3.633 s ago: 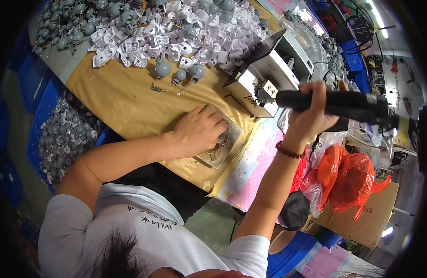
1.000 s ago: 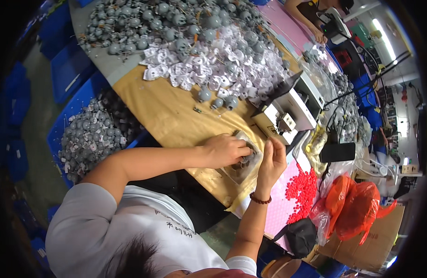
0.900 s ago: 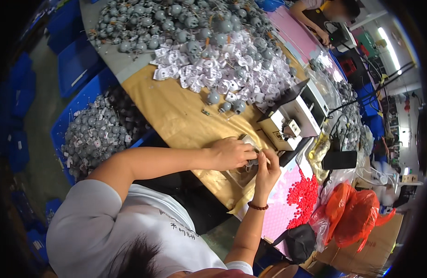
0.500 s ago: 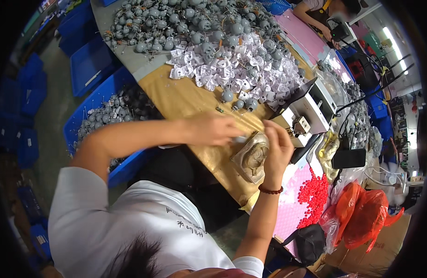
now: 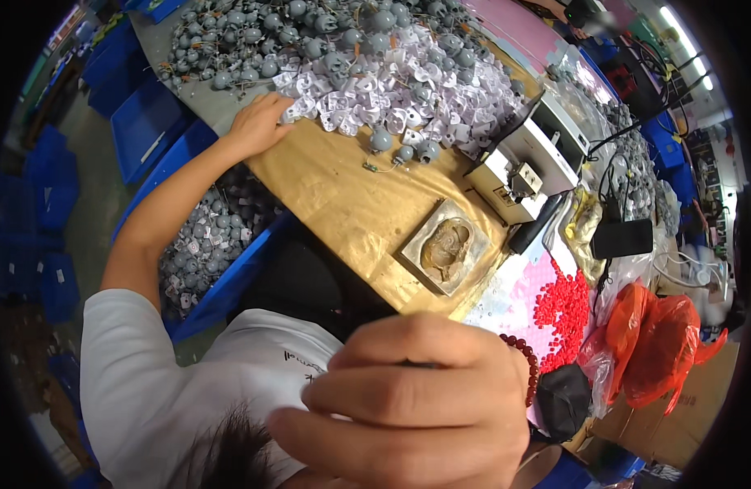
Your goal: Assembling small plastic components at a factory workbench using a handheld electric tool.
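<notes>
Left hand point(image 5: 257, 122) is now stretched, fingers spread, onto the white parts pile point(image 5: 392, 90) beyond the mould block point(image 5: 446, 257), which is left untouched; right hand point(image 5: 408, 399) is curled near the camera, contents unclear.

The person wears a white short-sleeved T-shirt point(image 5: 172, 383) with small dark print on the chest. Both forearms are bare. A bracelet of dark red round beads point(image 5: 524, 367) circles the right wrist. Dark hair point(image 5: 229, 448) shows at the lower edge.
</notes>
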Demonstrator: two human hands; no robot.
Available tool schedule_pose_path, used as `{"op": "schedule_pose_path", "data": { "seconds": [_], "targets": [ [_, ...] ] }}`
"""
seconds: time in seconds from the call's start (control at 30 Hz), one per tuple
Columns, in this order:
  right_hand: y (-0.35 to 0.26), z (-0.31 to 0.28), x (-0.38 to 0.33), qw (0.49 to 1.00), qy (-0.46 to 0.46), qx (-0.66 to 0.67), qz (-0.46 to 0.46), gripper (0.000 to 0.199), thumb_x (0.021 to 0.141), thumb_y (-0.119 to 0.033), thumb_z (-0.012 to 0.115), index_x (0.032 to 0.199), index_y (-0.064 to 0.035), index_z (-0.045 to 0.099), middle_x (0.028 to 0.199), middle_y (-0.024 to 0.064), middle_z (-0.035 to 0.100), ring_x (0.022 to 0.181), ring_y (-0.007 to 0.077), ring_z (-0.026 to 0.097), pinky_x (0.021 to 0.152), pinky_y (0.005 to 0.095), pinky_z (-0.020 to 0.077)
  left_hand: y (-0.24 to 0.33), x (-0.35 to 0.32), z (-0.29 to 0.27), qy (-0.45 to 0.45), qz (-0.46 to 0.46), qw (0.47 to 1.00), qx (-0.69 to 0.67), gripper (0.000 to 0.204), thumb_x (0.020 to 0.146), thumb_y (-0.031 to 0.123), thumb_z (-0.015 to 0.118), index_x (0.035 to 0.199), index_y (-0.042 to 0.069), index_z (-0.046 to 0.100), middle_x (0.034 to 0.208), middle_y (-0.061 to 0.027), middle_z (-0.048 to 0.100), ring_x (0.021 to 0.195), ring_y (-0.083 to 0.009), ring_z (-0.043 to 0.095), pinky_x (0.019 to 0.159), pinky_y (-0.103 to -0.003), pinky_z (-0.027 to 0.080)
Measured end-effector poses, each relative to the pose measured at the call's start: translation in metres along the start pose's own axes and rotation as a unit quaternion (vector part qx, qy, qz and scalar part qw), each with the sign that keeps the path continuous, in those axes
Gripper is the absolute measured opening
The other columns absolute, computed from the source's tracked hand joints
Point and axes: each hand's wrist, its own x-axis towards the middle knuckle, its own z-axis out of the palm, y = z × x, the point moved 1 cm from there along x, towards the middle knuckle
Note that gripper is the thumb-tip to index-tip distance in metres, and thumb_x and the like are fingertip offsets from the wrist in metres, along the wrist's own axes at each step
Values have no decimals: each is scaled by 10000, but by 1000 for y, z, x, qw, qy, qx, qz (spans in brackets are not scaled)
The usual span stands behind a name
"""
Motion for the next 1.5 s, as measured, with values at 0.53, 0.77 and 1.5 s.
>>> {"op": "schedule_pose_path", "data": {
  "seconds": [0.53, 0.77, 1.5],
  "targets": [
    [-50, -8, -7, 957, 190, -121, 181, 244, 666, -124, 810, 847, -11, 691, 695, 65, 648, 603, 197, 623, 573, 290, 530, 48, 15, 37, 75, 82, 987, -118, 350, 750, 77, 745, 1089, 61, 658, 1056, -102, 646, 1082, -324, 549, 935, -403, 450],
    [-78, -99, -98, 975, 77, -207, 29, 203, 752, -84, 601, 916, 11, 674, 898, 112, 672, 741, 227, 631, 639, 343, 514, 86, 46, 39, 116, 148, 975, -116, 347, 735, 30, 728, 1076, 59, 666, 1016, -104, 620, 1016, -312, 568, 902, -414, 455],
    [15, -244, -297, 639, 36, -596, 486, 54, 819, -31, 723, 865, -35, 696, 822, 110, 671, 709, 257, 634, 643, 347, 522, 273, 23, 67, -156, 350, 871, -307, 395, 739, 98, 753, 1089, 103, 571, 1054, -92, 551, 1081, -304, 535, 882, -417, 487]
  ]
}}
